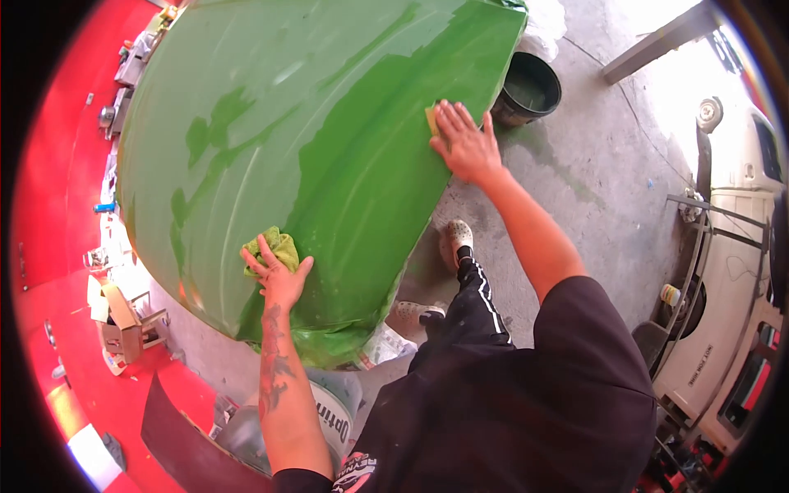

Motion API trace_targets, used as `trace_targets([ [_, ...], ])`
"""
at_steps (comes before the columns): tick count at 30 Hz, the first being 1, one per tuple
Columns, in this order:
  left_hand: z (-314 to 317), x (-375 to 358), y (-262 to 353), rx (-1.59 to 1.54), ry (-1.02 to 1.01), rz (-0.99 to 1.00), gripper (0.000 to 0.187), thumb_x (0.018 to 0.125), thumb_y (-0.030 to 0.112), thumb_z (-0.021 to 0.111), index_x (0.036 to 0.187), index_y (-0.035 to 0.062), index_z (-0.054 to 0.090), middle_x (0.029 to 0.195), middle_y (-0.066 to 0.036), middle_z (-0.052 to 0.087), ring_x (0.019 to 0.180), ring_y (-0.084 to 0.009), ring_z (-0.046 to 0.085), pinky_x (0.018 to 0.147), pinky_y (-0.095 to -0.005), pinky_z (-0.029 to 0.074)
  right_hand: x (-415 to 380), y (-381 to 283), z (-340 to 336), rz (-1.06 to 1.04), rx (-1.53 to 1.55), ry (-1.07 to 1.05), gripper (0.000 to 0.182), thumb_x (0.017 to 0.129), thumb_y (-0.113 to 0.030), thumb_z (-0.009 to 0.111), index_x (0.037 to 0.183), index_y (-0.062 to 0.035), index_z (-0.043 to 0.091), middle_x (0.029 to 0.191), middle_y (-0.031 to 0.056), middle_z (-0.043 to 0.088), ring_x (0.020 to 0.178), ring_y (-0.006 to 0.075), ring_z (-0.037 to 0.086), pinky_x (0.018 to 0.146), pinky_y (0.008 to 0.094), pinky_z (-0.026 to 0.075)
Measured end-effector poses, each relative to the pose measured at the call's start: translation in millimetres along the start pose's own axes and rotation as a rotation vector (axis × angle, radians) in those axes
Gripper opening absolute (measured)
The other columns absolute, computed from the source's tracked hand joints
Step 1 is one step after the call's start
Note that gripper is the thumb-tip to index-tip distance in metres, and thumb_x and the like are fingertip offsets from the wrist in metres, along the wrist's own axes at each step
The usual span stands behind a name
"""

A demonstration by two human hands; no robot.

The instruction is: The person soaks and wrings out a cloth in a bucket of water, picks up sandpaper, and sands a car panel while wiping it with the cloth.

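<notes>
A large curved green panel (238, 148) spreads out in front of me, dull and hazy on the left, darker and wet-looking on the right. My left hand (282, 282) presses a crumpled yellow-green cloth (283, 245) onto its near part, fingers spread over the cloth. Farther off, near the panel's right edge, my right hand (468, 144) lies flat with the thumb out. A small yellow pad (431, 122) shows beside its fingertips, the rest hidden under the hand. Green plastic-like covering (329, 343) wraps the near corner.
A black bucket (528, 89) with liquid stands on the concrete floor (567, 164) by the panel's right edge. A labelled tub (333, 411) sits below my left forearm. A pale vehicle (731, 271) and a metal frame are at right; a cardboard box (122, 327) is at left.
</notes>
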State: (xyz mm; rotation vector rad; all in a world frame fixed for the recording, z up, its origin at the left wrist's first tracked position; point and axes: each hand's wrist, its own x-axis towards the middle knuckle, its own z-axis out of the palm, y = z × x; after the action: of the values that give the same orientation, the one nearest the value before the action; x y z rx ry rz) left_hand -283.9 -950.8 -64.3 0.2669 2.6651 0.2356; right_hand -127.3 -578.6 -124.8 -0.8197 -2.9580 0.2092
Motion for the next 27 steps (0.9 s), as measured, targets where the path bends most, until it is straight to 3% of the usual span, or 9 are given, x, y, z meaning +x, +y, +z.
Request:
trace_targets([
  [6,3.7,-1.6,4.6,-0.018,-0.009,-0.017,0.117,0.073,0.045,0.076,0.148,0.0352,-0.013,0.152,-0.012,-0.027,0.140,-0.0499,0.003,0.103,-0.0709,0.021,17.1,-18.5,16.8,0.229,0.043,0.068,0.063,0.097,-0.047,0.036,0.149,-0.0146,0.022,0.157,0.0019,0.019,0.144,0.0217,0.019,0.112,0.0598,0.014],
  [11,8.6,3.3,-0.2,-0.020,0.006,0.001,0.115,0.074,0.042,0.076,0.148,0.0340,-0.011,0.152,-0.013,-0.026,0.139,-0.0511,0.003,0.101,-0.0724,0.022,-43.1,-160.1,25.2,-0.094,0.091,0.031,0.063,0.095,-0.045,0.040,0.147,-0.0134,0.026,0.155,0.0067,0.022,0.142,0.0273,0.020,0.111,0.0599,0.016],
  [13,7.0,6.4,-4.6,0.012,0.001,0.037,0.111,0.075,0.027,0.076,0.149,0.0317,-0.006,0.153,-0.015,-0.024,0.140,-0.0499,0.004,0.105,-0.0661,0.025,-81.7,-212.1,28.6,-0.327,0.219,-0.068,0.064,0.093,-0.044,0.044,0.147,-0.0139,0.028,0.154,0.0061,0.024,0.142,0.0266,0.021,0.112,0.0590,0.016],
  [14,10.2,7.9,-13.8,0.017,0.004,0.038,0.111,0.075,0.027,0.076,0.149,0.0317,-0.006,0.153,-0.015,-0.024,0.140,-0.0499,0.004,0.105,-0.0661,0.025,-106.6,-232.9,40.1,-0.487,0.281,-0.091,0.064,0.093,-0.045,0.044,0.146,-0.0144,0.029,0.154,0.0056,0.024,0.142,0.0262,0.022,0.112,0.0587,0.017],
  [15,11.0,7.1,-20.2,0.008,0.068,0.165,0.104,0.074,0.016,0.074,0.150,0.0281,0.003,0.153,-0.018,-0.018,0.141,-0.0466,0.007,0.108,-0.0568,0.027,-116.9,-242.4,36.9,-0.647,0.342,-0.108,0.064,0.092,-0.046,0.044,0.146,-0.0149,0.029,0.154,0.0051,0.025,0.142,0.0257,0.022,0.112,0.0583,0.017],
  [16,12.1,8.6,-26.7,-0.001,0.131,0.291,0.100,0.073,0.004,0.071,0.150,0.0245,0.011,0.154,-0.022,-0.012,0.141,-0.0433,0.011,0.111,-0.0476,0.029,-113.5,-237.9,40.4,-0.649,0.345,-0.101,0.064,0.092,-0.046,0.044,0.146,-0.0149,0.029,0.154,0.0051,0.025,0.142,0.0257,0.022,0.112,0.0583,0.017],
  [18,11.3,-0.3,-39.2,-0.029,0.130,0.350,0.093,0.072,-0.002,0.068,0.148,0.0225,0.020,0.154,-0.021,-0.004,0.140,-0.0422,0.016,0.110,-0.0455,0.031,-102.6,-209.7,43.2,-0.661,0.280,-0.090,0.062,0.094,-0.047,0.040,0.147,-0.0158,0.027,0.154,0.0046,0.026,0.142,0.0243,0.022,0.112,0.0584,0.015],
  [23,-0.2,-34.7,-78.5,-0.044,0.236,0.342,0.074,0.072,-0.011,0.062,0.138,0.0172,0.042,0.151,-0.019,0.022,0.134,-0.0398,0.033,0.106,-0.0408,0.038,-1.2,-98.0,15.6,-0.153,0.057,-0.031,0.060,0.097,-0.042,0.035,0.149,-0.0151,0.021,0.155,0.0051,0.023,0.143,0.0245,0.021,0.113,0.0582,0.012],
  [27,-17.9,-23.0,-107.9,-0.070,0.297,0.249,0.070,0.074,-0.008,0.060,0.137,0.0160,0.043,0.145,-0.021,0.032,0.131,-0.0378,0.038,0.105,-0.0396,0.039,1.8,-130.1,31.5,0.037,0.112,0.057,0.061,0.097,-0.040,0.036,0.150,-0.0133,0.020,0.156,0.0056,0.020,0.144,0.0259,0.018,0.113,0.0583,0.013],
])
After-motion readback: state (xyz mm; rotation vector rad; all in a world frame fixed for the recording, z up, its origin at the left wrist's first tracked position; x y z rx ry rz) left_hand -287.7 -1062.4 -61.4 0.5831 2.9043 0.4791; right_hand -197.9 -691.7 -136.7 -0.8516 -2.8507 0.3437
